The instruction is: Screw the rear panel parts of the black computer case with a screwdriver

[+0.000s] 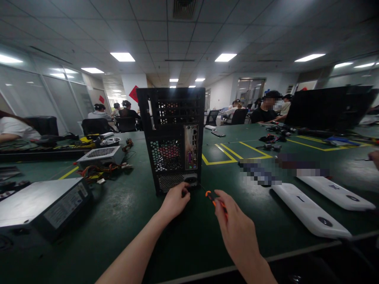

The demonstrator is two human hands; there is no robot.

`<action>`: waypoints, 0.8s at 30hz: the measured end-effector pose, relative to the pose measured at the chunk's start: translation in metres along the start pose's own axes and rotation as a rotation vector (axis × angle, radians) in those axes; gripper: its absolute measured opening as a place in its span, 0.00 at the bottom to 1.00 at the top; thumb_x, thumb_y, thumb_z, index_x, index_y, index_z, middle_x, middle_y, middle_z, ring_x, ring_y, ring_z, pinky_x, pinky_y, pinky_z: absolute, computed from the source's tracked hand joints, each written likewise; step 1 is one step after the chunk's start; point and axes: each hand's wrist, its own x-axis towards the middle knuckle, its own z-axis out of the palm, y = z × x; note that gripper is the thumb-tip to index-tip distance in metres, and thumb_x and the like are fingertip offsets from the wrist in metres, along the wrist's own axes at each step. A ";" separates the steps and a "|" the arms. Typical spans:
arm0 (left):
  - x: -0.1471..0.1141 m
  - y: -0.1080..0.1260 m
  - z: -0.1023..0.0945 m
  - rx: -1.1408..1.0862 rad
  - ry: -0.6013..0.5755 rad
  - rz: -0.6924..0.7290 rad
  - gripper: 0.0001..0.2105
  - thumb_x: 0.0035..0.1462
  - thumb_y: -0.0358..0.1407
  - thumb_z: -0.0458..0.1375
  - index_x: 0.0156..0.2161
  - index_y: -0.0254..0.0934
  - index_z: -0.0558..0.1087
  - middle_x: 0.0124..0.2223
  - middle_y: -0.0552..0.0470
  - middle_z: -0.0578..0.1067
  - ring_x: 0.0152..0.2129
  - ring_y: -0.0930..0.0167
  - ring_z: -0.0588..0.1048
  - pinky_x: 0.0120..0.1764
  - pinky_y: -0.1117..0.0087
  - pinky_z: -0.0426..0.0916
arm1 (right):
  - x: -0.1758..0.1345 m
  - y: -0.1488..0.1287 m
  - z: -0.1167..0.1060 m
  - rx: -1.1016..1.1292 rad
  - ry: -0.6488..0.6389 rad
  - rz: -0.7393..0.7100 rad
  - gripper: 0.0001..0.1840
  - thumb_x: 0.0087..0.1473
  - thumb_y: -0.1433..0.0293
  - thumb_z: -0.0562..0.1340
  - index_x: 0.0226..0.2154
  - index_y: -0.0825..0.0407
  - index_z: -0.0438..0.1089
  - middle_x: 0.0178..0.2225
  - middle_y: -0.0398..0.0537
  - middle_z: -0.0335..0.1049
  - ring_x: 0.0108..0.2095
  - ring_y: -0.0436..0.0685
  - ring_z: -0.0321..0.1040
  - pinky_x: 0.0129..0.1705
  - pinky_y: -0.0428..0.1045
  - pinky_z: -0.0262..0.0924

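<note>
A black computer case (178,132) stands upright on the green table, its back panel facing me. A power supply (170,182) with a perforated grille and a power socket sits at its bottom. My left hand (175,200) is at the lower edge of this power supply, fingers curled together; whatever is between them is hidden. My right hand (235,223) is closed around a screwdriver (210,194) with an orange and black handle. Its thin shaft points left, toward the lower right corner of the case; I cannot tell whether the tip touches.
Left on the table (124,228) are a large silver power supply (44,205) and a smaller one (100,155) with bundled cables. White oblong devices (308,209) lie to the right. Farther back are cables (271,139), a black monitor (316,106) and several seated people.
</note>
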 end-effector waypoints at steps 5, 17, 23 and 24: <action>-0.001 0.002 0.000 0.009 -0.007 0.018 0.14 0.49 0.32 0.48 0.41 0.35 0.67 0.33 0.51 0.72 0.28 0.73 0.69 0.32 0.73 0.60 | -0.002 0.000 -0.004 0.046 -0.042 0.011 0.11 0.54 0.66 0.47 0.38 0.52 0.59 0.36 0.51 0.61 0.30 0.53 0.67 0.26 0.47 0.64; 0.001 0.003 0.002 0.041 -0.003 0.016 0.15 0.48 0.32 0.49 0.43 0.34 0.66 0.33 0.49 0.72 0.28 0.73 0.69 0.33 0.72 0.60 | 0.002 -0.012 -0.003 -0.086 0.032 -0.040 0.15 0.56 0.65 0.45 0.43 0.50 0.60 0.34 0.49 0.62 0.26 0.51 0.66 0.24 0.46 0.63; 0.000 0.004 0.001 0.015 -0.025 0.006 0.16 0.49 0.32 0.48 0.45 0.33 0.65 0.34 0.50 0.72 0.29 0.73 0.69 0.33 0.73 0.60 | 0.004 -0.004 -0.010 -0.040 -0.001 0.010 0.14 0.54 0.65 0.47 0.41 0.53 0.59 0.40 0.53 0.61 0.32 0.54 0.66 0.27 0.49 0.64; 0.000 0.004 0.001 0.015 -0.026 0.007 0.16 0.49 0.32 0.48 0.45 0.33 0.65 0.34 0.50 0.72 0.28 0.72 0.69 0.33 0.72 0.60 | 0.002 -0.006 -0.009 -0.021 -0.009 -0.025 0.15 0.54 0.67 0.47 0.43 0.53 0.58 0.42 0.54 0.60 0.34 0.55 0.66 0.29 0.49 0.64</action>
